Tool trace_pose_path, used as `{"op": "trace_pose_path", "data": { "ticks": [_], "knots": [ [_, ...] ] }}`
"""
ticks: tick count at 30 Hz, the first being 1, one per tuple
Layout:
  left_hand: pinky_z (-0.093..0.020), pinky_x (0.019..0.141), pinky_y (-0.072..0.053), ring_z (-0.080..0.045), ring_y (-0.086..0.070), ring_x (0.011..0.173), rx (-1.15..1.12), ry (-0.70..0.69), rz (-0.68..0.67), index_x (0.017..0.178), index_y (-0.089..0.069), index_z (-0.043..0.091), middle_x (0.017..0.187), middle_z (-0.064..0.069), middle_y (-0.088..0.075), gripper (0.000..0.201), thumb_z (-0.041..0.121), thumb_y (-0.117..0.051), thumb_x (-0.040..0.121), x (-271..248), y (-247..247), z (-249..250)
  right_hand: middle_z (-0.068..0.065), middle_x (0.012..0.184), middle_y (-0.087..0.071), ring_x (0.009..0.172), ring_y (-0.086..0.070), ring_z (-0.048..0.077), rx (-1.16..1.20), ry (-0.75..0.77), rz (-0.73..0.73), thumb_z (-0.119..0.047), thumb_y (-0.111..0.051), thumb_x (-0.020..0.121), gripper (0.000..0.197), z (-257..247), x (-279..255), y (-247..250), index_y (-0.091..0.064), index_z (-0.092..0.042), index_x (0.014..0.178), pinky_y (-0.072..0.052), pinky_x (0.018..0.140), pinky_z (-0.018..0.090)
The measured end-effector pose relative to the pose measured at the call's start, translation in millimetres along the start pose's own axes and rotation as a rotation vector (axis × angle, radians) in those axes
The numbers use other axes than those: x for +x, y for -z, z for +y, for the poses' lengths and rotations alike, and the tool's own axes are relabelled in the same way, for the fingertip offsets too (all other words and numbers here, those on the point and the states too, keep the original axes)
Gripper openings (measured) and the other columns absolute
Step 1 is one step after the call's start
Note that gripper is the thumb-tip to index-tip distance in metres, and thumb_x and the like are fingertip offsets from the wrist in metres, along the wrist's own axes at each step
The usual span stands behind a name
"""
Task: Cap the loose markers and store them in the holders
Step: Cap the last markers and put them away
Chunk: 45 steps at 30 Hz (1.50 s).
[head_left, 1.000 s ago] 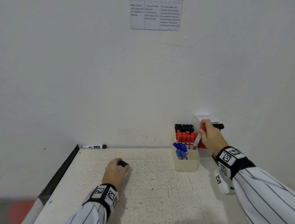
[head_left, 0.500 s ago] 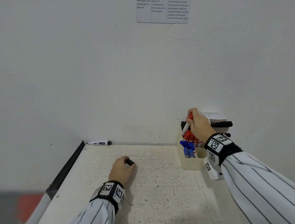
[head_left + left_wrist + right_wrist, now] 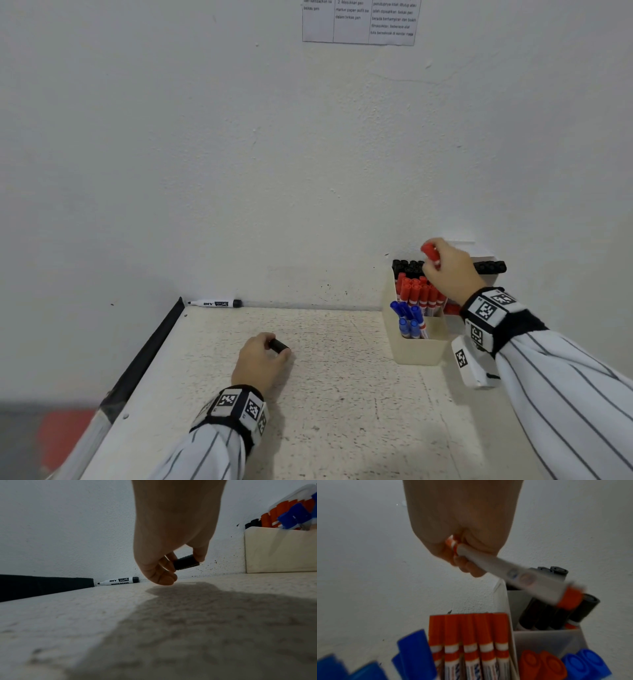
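My right hand (image 3: pixel 445 270) grips a capped red marker (image 3: pixel 431 254) (image 3: pixel 513 573) above the cream holder (image 3: pixel 418 349), which stands against the wall with black, red and blue markers upright in it. A second white holder (image 3: pixel 544 638) sits just right of it with black, red and blue markers. My left hand (image 3: pixel 262 359) rests on the table and pinches a black cap (image 3: pixel 278 346) (image 3: pixel 186 564). An uncapped black whiteboard marker (image 3: pixel 215 303) (image 3: pixel 118 581) lies along the wall at the table's back left corner.
The speckled white table (image 3: pixel 342 394) meets a white wall at the back. A black strip (image 3: pixel 144 356) runs along the table's left edge. A printed sheet (image 3: pixel 359 20) hangs high on the wall.
My right hand has lifted the red marker higher above the holder and shifted slightly left. The left hand still pinches the black cap in the same spot.
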<state>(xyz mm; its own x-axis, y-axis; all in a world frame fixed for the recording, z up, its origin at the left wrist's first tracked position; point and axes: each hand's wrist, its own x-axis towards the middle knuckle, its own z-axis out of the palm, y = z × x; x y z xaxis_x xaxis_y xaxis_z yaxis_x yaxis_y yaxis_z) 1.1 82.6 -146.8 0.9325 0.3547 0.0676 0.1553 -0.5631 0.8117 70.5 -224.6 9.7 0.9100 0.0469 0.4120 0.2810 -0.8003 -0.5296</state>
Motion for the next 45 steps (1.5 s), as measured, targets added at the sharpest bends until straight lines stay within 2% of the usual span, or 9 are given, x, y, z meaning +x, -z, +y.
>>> {"op": "trace_pose_path", "data": {
  "ticks": [4, 9, 16, 20, 24, 28, 32, 39, 45],
  "knots": [
    [-0.029, 0.095, -0.042, -0.014, -0.05, 0.107, 0.014, -0.014, -0.01, 0.119, -0.056, 0.013, 0.114, -0.002, -0.056, 0.042, 0.027, -0.069, 0.082, -0.5, -0.9, 2.4, 0.01, 0.101, -0.061, 0.089, -0.058, 0.025, -0.241, -0.068, -0.314, -0.004, -0.052, 0.082, 0.018, 15.9, -0.3, -13.1, -0.064, -0.003, 0.096, -0.049, 0.082, 0.033],
    [-0.028, 0.094, -0.04, -0.014, -0.05, 0.108, 0.025, -0.016, -0.021, 0.12, -0.055, 0.014, 0.114, -0.001, -0.056, 0.043, 0.028, -0.069, 0.081, -0.7, -1.6, 5.4, 0.005, 0.1, -0.061, 0.091, -0.061, 0.023, -0.242, -0.041, -0.317, -0.006, -0.054, 0.085, 0.02, 20.9, -3.5, -14.4, -0.068, -0.013, 0.097, -0.049, 0.083, 0.034],
    [-0.026, 0.093, -0.04, -0.013, -0.05, 0.105, 0.021, -0.006, -0.032, 0.119, -0.056, 0.013, 0.113, -0.001, -0.056, 0.044, 0.028, -0.07, 0.081, -3.2, 1.5, 7.1, 0.006, 0.128, -0.055, 0.113, -0.053, 0.023, -0.264, -0.107, -0.317, -0.032, -0.058, 0.088, 0.051, 32.1, -13.7, -25.1, -0.044, -0.021, 0.136, -0.044, 0.095, 0.035],
    [-0.027, 0.092, -0.041, -0.011, -0.049, 0.102, 0.004, 0.007, -0.023, 0.117, -0.056, 0.015, 0.112, 0.0, -0.055, 0.041, 0.028, -0.069, 0.08, -5.3, 3.1, 7.8, 0.006, 0.116, -0.061, 0.103, -0.057, 0.023, -0.234, -0.143, -0.202, -0.037, -0.053, 0.091, 0.04, 28.5, -16.6, -30.2, -0.051, -0.021, 0.128, -0.046, 0.084, 0.032],
    [-0.025, 0.089, -0.04, -0.01, -0.048, 0.099, -0.02, 0.03, -0.01, 0.115, -0.055, 0.017, 0.112, 0.0, -0.054, 0.037, 0.026, -0.068, 0.081, -8.1, 5.1, 8.9, 0.007, 0.104, -0.064, 0.087, -0.057, 0.022, -0.279, -0.1, -0.192, -0.018, -0.049, 0.091, 0.024, 26.5, -12.8, -33.5, -0.057, -0.021, 0.114, -0.05, 0.076, 0.034],
    [-0.022, 0.084, -0.037, -0.009, -0.047, 0.097, -0.022, 0.02, -0.007, 0.114, -0.055, 0.016, 0.112, 0.0, -0.054, 0.036, 0.024, -0.067, 0.081, -8.9, 5.4, 10.1, 0.008, 0.105, -0.062, 0.09, -0.056, 0.022, -0.137, -0.118, -0.206, -0.004, -0.052, 0.085, 0.029, 28.0, -8.2, -36.3, -0.059, -0.019, 0.109, -0.049, 0.083, 0.035],
    [-0.021, 0.083, -0.038, -0.008, -0.048, 0.094, -0.014, 0.02, -0.022, 0.116, -0.056, 0.014, 0.114, -0.002, -0.056, 0.039, 0.024, -0.069, 0.081, -6.2, 3.8, 9.1, 0.012, 0.101, -0.057, 0.091, -0.053, 0.024, -0.102, -0.09, -0.157, -0.009, -0.064, 0.082, 0.025, 25.8, -2.5, -32.7, -0.059, -0.008, 0.106, -0.042, 0.081, 0.029],
    [-0.021, 0.085, -0.038, -0.007, -0.047, 0.095, 0.021, -0.026, -0.002, 0.116, -0.057, 0.015, 0.111, 0.0, -0.056, 0.04, 0.027, -0.07, 0.08, -3.6, 0.2, 5.7, 0.009, 0.09, -0.048, 0.084, -0.045, 0.021, 0.039, -0.032, 0.183, -0.021, -0.041, 0.096, 0.018, 6.5, -0.7, -13.7, -0.049, -0.006, 0.089, -0.032, 0.075, 0.027],
    [-0.025, 0.092, -0.039, -0.014, -0.05, 0.106, 0.055, -0.039, -0.023, 0.12, -0.056, 0.012, 0.115, -0.003, -0.056, 0.044, 0.027, -0.07, 0.081, -2.0, -1.4, 5.8, 0.002, 0.1, -0.05, 0.093, -0.045, 0.013, 0.134, 0.006, 0.273, -0.02, -0.049, 0.095, 0.024, -3.9, 3.1, 4.9, -0.054, -0.002, 0.11, -0.032, 0.082, 0.021]
  ]
}}
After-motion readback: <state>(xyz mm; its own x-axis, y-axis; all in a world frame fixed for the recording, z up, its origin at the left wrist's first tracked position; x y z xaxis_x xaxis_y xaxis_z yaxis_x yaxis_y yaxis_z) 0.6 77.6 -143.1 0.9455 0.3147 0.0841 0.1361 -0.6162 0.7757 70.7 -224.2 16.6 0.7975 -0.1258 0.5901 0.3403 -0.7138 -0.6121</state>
